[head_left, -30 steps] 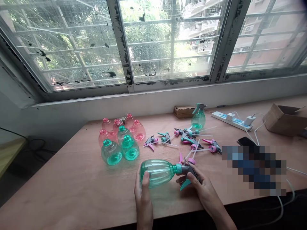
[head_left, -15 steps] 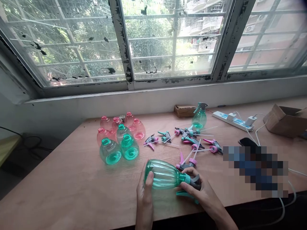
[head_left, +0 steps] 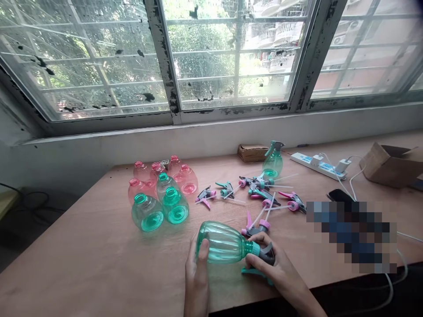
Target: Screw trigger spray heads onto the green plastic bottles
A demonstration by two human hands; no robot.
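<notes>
A green spray bottle lies on its side near the front edge of the wooden table. My left hand grips its round body from below, thumb on the base end. My right hand wraps around the grey and teal trigger head fitted on the bottle's neck. Just behind the bottle lies a pink trigger head with its white tube.
Several open pink and green bottles stand at the left. Loose trigger heads lie in the middle, and an assembled green sprayer stands behind them. A power strip, a phone and a cardboard box are at the right.
The bottle has swung so its neck points more to the right and down. My right hand has turned around the trigger head, whose teal lever now points toward me.
</notes>
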